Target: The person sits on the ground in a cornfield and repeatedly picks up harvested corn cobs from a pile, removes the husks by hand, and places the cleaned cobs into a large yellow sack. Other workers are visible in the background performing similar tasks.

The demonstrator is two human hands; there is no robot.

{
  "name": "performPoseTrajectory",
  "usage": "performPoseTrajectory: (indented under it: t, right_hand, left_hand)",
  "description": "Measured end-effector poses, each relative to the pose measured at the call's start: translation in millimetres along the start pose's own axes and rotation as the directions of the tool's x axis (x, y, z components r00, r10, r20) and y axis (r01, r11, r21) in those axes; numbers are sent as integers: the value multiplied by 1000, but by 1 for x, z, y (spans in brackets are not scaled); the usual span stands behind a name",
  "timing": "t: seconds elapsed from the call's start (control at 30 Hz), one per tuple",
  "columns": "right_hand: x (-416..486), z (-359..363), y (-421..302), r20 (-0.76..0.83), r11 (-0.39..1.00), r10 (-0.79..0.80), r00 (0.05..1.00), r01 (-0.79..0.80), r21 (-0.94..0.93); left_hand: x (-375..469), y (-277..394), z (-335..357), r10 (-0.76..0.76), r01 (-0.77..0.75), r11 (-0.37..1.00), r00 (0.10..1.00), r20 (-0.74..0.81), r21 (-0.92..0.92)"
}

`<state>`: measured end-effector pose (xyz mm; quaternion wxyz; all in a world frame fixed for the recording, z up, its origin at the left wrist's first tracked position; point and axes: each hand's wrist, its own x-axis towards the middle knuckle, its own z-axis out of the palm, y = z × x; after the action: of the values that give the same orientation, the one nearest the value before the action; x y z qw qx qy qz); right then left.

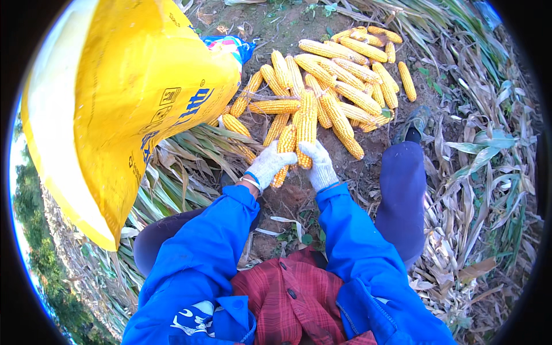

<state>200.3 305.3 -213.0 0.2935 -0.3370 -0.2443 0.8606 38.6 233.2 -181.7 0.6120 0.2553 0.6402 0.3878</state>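
Observation:
My left hand (271, 164), in a white knitted glove, grips a husked yellow corn cob (286, 144). Right beside it, my gloved right hand (318, 161) holds the lower end of another corn cob (306, 125), which points away from me. The two cobs lie side by side between my hands. Beyond them a loose pile of husked corn cobs (353, 92) spreads over the soil. To the left stands a large yellow plastic sack (151, 82) bearing writing, its wide mouth turned towards me. Some cobs lie close to its far lower edge.
Cut corn stalks and leaves (185, 172) lie under and beside the sack. Dry husks and leaves (470, 207) cover the ground on the right. A striped plastic bag (230, 45) shows behind the sack. My legs are spread on either side of the bare soil (289, 200).

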Motion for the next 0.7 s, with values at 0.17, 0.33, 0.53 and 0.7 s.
performPoseTrajectory:
  t: [0.17, 0.33, 0.53, 0.7]
  right_hand:
    - [-88, 28, -37, -57, 987, -127, 990, 120, -109]
    - [-175, 96, -91, 150, 935, -319, 936, 337, -109]
    - [-260, 215, -142, 408, 879, -338, 848, 439, -187]
    - [-262, 328, -174, 642, 841, -210, 737, 472, -266]
  left_hand:
    - [-75, 21, 54, 88, -81, 994, 990, -114, 68]
    - [-183, 87, 83, 351, -338, 936, 919, -178, 96]
    - [-318, 151, 70, 619, -603, 782, 721, -311, 160]
    - [-362, 187, 20, 719, -837, 499, 545, -431, -225]
